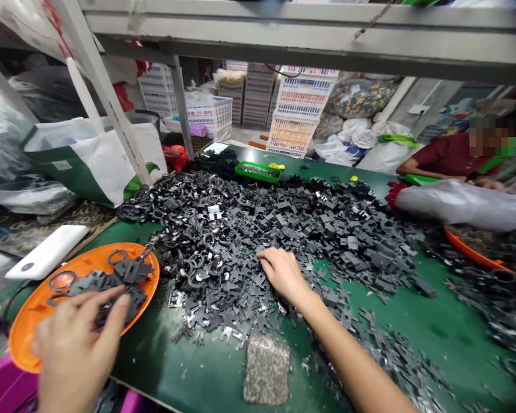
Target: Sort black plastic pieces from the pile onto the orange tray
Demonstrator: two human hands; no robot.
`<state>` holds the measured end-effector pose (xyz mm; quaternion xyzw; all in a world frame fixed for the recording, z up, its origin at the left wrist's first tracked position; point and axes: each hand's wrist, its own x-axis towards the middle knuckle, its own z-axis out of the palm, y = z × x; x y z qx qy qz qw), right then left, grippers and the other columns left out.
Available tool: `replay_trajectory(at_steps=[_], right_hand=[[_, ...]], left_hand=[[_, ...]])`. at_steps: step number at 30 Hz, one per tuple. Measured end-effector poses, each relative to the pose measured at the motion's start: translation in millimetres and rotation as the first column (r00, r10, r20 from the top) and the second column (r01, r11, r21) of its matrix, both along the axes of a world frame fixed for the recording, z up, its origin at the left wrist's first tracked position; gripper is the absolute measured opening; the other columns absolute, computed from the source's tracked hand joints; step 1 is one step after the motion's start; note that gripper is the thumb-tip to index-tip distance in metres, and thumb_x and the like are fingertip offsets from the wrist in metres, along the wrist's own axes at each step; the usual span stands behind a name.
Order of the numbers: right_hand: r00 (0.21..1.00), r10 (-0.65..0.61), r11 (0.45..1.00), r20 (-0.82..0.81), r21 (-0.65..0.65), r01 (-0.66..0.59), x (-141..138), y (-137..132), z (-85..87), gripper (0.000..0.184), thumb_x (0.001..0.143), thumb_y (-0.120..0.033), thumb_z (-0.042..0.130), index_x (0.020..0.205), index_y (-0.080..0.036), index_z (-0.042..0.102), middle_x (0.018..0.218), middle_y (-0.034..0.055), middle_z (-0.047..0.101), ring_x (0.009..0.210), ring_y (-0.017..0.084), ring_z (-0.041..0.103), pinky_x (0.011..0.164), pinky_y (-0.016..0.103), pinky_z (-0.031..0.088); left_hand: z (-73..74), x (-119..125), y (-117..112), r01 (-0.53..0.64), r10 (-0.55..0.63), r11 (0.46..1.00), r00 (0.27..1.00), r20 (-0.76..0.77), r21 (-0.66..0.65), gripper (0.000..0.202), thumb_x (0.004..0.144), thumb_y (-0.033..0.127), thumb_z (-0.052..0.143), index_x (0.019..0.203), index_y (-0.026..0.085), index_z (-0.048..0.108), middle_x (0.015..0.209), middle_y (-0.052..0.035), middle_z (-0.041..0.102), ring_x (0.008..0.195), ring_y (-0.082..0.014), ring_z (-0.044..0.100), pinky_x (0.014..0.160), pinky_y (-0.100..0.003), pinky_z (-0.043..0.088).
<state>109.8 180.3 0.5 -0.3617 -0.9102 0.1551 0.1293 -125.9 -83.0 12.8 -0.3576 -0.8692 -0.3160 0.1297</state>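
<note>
On the tabletop, head view: a green tabletop point(434, 332) carries a wide pile of black plastic parts point(309, 223) from 9 to 3 o'clock, with rings mixed in on the 9 o'clock side.
Left hand: the left hand point(75, 344) sits at 8 o'clock over the orange tray point(26, 338), its fingertips touching the tray parts point(126, 274), a small heap of flat pieces and rings.
Left grip: fingers spread apart and lying flat; nothing clamped.
Right hand: the right hand point(284, 272) is at centre, resting on the near edge of the pile.
Right grip: fingers curled down into the pieces; I cannot tell whether one is pinched.
Surroundings: a white flat device point(47, 252) lies just beside the tray at 9 o'clock, a small green tray point(258, 171) at 12, and a grey pad point(266, 370) at 6. Another person's arm point(417, 165) and a clear bag point(460, 203) are at 2.
Risk, tray: its near rim appears to overhang the tabletop edge, so downward pressure from the flat hand could tip it and spill the pieces.
Risk, pile: loose pieces lie scattered toward 5 o'clock, and a forearm sweep could push them off.
Risk, sorting: interlocked pieces may lift together and mix the kinds.
</note>
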Motion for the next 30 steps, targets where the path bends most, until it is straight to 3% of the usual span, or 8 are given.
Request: replay_trajectory(at_steps=[5, 13, 16, 19, 21, 25, 27, 30], right_hand=[[0.996, -0.070, 0.996, -0.060, 0.042, 0.073, -52.2, 38.1, -0.6, 0.028, 0.090, -0.023, 0.047, 0.116, -0.018, 0.056, 0.118, 0.0143, 0.058, 0.110, 0.030, 0.048, 0.092, 0.047, 0.029], [0.975, 0.005, 0.981, -0.221, -0.189, -0.047, -50.1, 39.5, 7.7, 0.021, 0.092, -0.024, 0.042, 0.085, -0.016, 0.061, 0.099, 0.0092, 0.060, 0.100, 0.024, 0.052, 0.090, 0.041, 0.035], [0.949, 0.115, 0.918, -0.295, -0.334, -0.215, -22.2, 6.5, 14.7, 0.024, 0.094, -0.033, 0.041, 0.090, -0.017, 0.058, 0.089, 0.0037, 0.062, 0.085, 0.016, 0.058, 0.077, 0.029, 0.045], [0.914, 0.219, 0.829, -0.341, -0.428, -0.359, 9.9, -33.5, 15.8, 0.033, 0.094, -0.043, 0.041, 0.081, -0.017, 0.057, 0.081, 0.0004, 0.061, 0.077, 0.014, 0.060, 0.069, 0.024, 0.047], [0.912, 0.212, 0.809, -0.351, -0.460, -0.365, 34.0, -52.4, 12.4, 0.033, 0.093, -0.044, 0.043, 0.082, -0.018, 0.058, 0.085, 0.0011, 0.061, 0.078, 0.014, 0.059, 0.069, 0.024, 0.047], [0.989, 0.024, 0.927, -0.147, -0.367, -0.077, 89.6, -61.2, -0.4, 0.018, 0.094, -0.030, 0.045, 0.090, -0.021, 0.059, 0.090, 0.0022, 0.062, 0.085, 0.017, 0.057, 0.076, 0.030, 0.041], [0.999, -0.039, 0.972, 0.030, -0.232, 0.045, 113.5, -58.5, -8.0, 0.017, 0.093, -0.026, 0.047, 0.086, -0.023, 0.062, 0.087, 0.0018, 0.063, 0.085, 0.020, 0.056, 0.076, 0.033, 0.037], [0.974, -0.084, 0.996, 0.209, 0.003, 0.085, 130.8, -57.4, -18.8, 0.015, 0.091, -0.022, 0.052, 0.086, -0.026, 0.065, 0.084, 0.0015, 0.065, 0.081, 0.021, 0.054, 0.070, 0.033, 0.032]], left_hand=[[-2.1, 56.6, 37.5, 0.282, -0.281, 0.960, 0.958, -0.057, 0.003, 0.024, 0.086, 0.038, 0.049, 0.094, 0.022, 0.065, 0.093, -0.0071, 0.055, 0.090, -0.0264, 0.051, 0.082, -0.042, 0.036], [-14.5, 84.6, 50.7, 0.472, -0.479, 0.873, 0.778, 0.405, 0.125, 0.016, 0.085, 0.035, 0.054, 0.094, 0.027, 0.065, 0.100, -0.0044, 0.061, 0.099, -0.0239, 0.054, 0.087, -0.039, 0.041], [-16.6, 96.7, 65.6, 0.383, -0.510, 0.854, 0.490, 0.707, 0.351, 0.037, 0.088, 0.043, 0.049, 0.121, 0.026, 0.051, 0.122, -0.0078, 0.057, 0.108, -0.0234, 0.055, 0.093, -0.039, 0.043], [-19.7, 117.6, 82.0, 0.330, -0.602, 0.782, 0.182, 0.777, 0.529, 0.047, 0.090, 0.044, 0.045, 0.132, 0.023, 0.038, 0.128, -0.0102, 0.054, 0.110, -0.0213, 0.056, 0.095, -0.037, 0.044], [-22.1, 130.8, 85.4, 0.396, -0.633, 0.753, 0.217, 0.743, 0.526, 0.030, 0.091, 0.039, 0.046, 0.113, 0.020, 0.053, 0.108, -0.0076, 0.061, 0.098, -0.0193, 0.059, 0.088, -0.033, 0.047], [-35.7, 148.2, 70.6, 0.716, -0.764, 0.631, 0.506, 0.399, 0.300, 0.011, 0.087, 0.021, 0.051, 0.093, 0.021, 0.061, 0.087, -0.0034, 0.059, 0.083, -0.0176, 0.057, 0.074, -0.028, 0.048], [-48.6, 156.3, 59.4, 0.827, -0.838, 0.540, 0.510, 0.196, 0.159, 0.018, 0.088, 0.016, 0.048, 0.099, 0.022, 0.061, 0.088, -0.0043, 0.059, 0.082, -0.0185, 0.055, 0.074, -0.030, 0.048], [-69.6, 171.2, 47.4, 0.836, -0.840, 0.542, 0.542, 0.030, 0.084, 0.023, 0.093, 0.031, 0.041, 0.097, 0.020, 0.061, 0.085, -0.0050, 0.056, 0.082, -0.0210, 0.053, 0.085, -0.042, 0.046]])
